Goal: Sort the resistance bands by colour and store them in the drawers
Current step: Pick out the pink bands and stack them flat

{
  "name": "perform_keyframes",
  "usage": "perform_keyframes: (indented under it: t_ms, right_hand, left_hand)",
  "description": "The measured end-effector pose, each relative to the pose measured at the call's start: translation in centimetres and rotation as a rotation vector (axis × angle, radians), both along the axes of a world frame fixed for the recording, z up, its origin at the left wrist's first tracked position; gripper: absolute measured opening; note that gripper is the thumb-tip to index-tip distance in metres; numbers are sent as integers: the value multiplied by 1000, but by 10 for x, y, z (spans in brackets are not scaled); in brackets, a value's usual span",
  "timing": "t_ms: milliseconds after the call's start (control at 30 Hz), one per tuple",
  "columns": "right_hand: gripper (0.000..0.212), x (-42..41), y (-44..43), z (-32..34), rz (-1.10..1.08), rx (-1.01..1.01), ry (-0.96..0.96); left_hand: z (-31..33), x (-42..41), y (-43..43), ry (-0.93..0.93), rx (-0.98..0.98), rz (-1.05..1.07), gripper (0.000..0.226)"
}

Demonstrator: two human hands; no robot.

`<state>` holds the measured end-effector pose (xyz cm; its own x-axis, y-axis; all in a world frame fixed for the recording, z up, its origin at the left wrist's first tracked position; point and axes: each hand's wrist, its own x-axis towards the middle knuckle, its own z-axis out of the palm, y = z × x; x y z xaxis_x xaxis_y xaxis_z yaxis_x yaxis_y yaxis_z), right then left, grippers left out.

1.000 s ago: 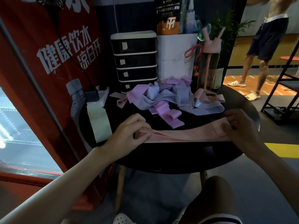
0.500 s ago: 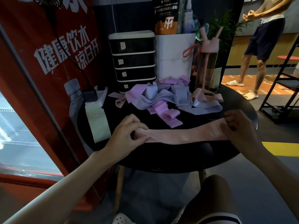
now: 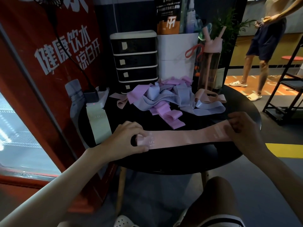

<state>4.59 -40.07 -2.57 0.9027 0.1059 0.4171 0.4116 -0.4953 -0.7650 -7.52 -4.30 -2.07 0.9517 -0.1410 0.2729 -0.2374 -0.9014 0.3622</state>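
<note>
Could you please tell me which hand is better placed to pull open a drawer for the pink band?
Probably the left hand: it grips the end of the pink band directly in front of the drawer unit, while the right hand holds the far end.

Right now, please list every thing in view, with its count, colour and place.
held band: 1, pink, stretched across the table's front
heaped bands: several, tangled beyond counting, lilac and pale blue, table middle
peach bands: at least 2, peach, at the heap's two ends
green band: 1, pale green, table's left edge
drawer unit: 1, black with white frame, table back
power strip: 1, white, left of the drawers
bin: 1, white, right of the drawers
bottle: 1, pink lid, right of the bin
table: 1, black, round
bystander: 1, dark shorts, right background
left grip: 1, pinches the held band's left end
right grip: 1, pinches its right end
</note>
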Motion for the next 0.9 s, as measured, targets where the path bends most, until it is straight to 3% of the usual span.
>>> perform_keyframes:
  t_ms: [133, 267, 400, 633, 800, 900]
  right_hand:
    - [34, -1, 0, -2, -5, 1, 6]
    - [34, 1, -1, -4, -25, 5, 18]
    - [32, 1, -2, -4, -31, 9, 11]
    - [27, 8, -3, -6, -37, 33, -18]
    - [28, 12, -7, -9, 13, -159, 87]
    - [28, 11, -13, -10, 88, -276, 17]
  left_hand:
    - [1, 0, 5, 31, 88, -22, 72]
    - [6, 0, 8, 43, 121, -45, 66]
    - [11, 0, 8, -2, 79, -65, 44]
    - [23, 9, 6, -60, 20, -78, 44]
    - [19, 14, 8, -11, 21, -58, 42]
    - [14, 13, 8, 13, -5, -55, 45]
